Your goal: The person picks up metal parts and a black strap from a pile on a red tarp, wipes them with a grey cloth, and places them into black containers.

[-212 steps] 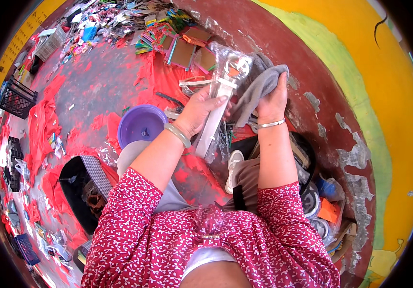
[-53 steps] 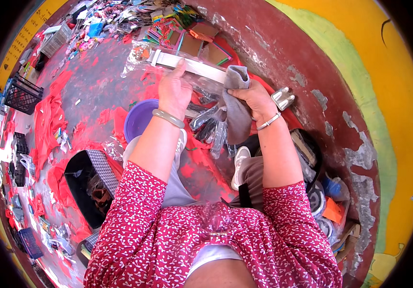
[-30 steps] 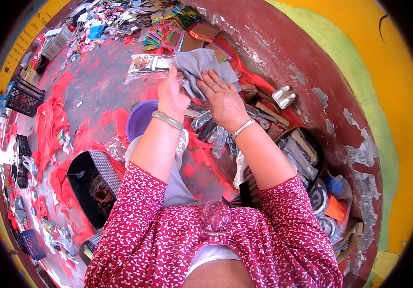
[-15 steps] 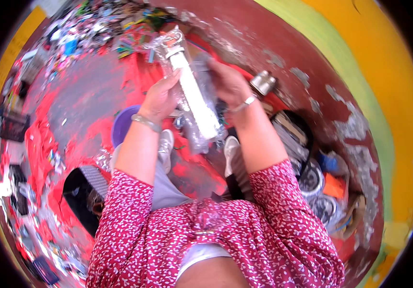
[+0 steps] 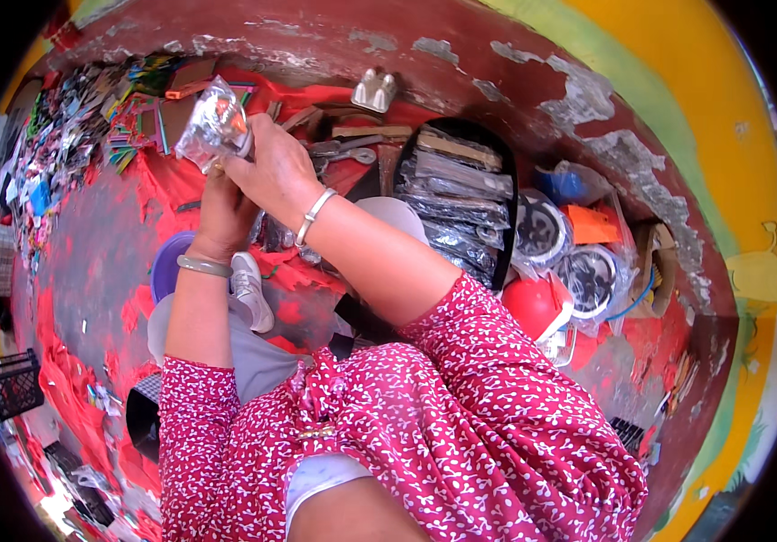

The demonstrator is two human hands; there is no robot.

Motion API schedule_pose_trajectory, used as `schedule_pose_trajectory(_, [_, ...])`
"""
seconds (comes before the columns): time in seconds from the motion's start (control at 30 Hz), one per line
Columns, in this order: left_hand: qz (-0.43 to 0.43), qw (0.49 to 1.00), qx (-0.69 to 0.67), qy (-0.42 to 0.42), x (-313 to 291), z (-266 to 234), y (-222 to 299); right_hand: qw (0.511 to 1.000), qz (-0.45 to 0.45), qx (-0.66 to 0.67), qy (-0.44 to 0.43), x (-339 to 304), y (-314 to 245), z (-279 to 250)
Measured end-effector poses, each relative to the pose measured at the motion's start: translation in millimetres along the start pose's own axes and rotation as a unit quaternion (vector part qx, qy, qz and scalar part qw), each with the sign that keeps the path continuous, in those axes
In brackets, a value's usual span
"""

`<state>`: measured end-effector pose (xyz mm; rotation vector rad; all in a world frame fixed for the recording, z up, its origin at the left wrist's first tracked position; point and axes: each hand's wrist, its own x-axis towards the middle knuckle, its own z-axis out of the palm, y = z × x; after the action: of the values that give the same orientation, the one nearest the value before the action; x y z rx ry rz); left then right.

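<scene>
Up at the left, both hands hold a plastic-wrapped white strap (image 5: 215, 122), seen nearly end-on. Its clear wrapping shines, and something orange shows at its top. My right hand (image 5: 282, 164) is closed about its near side, fingers mostly turned away. Just below, my left hand (image 5: 224, 212) grips its lower end, its fingers partly hidden behind the right hand. What lies inside the wrapping is hard to make out from this angle.
A black container (image 5: 508, 163) with several long plastic-wrapped things stands right of centre. Bagged black-and-white wheels (image 5: 585, 278) and a red ball-like thing (image 5: 533, 307) lie beyond. A purple basin (image 5: 168, 264) is by my shoe; a scrap heap (image 5: 68, 172) lies far left; a peeling wall (image 5: 461, 45) runs behind.
Both hands have moved left with the wrapped strap, which has tipped from lengthwise to nearly end-on. My right hand has come in over the left. The view has swung right.
</scene>
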<state>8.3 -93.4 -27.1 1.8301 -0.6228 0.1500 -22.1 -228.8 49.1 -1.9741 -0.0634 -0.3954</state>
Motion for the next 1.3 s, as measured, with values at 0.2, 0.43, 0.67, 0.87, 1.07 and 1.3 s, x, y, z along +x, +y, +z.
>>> schedule_pose_trajectory(0.2, [-0.013,0.989,0.129,0.073,8.6,-19.6,36.3,0.969,0.038,0.243,-0.022,13.4,2.5,-139.9])
schedule_pose_trajectory(0.43, [-0.092,0.984,0.131,0.073,-10.3,-39.9,9.9,0.982,0.183,-0.014,-0.045,-60.2,112.6,-272.3])
schedule_pose_trajectory(0.67, [-0.140,0.975,0.165,0.054,-21.3,-35.8,16.6,0.928,0.214,-0.289,-0.100,-164.9,216.1,-212.7])
schedule_pose_trajectory(0.87, [-0.140,0.975,0.168,0.038,-19.9,-29.7,17.5,0.873,0.243,-0.403,-0.124,-173.3,269.5,-182.6])
schedule_pose_trajectory(1.07, [-0.110,0.977,0.182,0.016,-22.4,-26.2,10.4,0.853,0.219,-0.449,-0.151,-177.8,301.5,-168.4])
schedule_pose_trajectory(1.3, [-0.111,0.978,0.176,0.007,-21.7,-18.8,15.3,0.817,0.299,-0.451,-0.201,-194.5,304.0,-152.5])
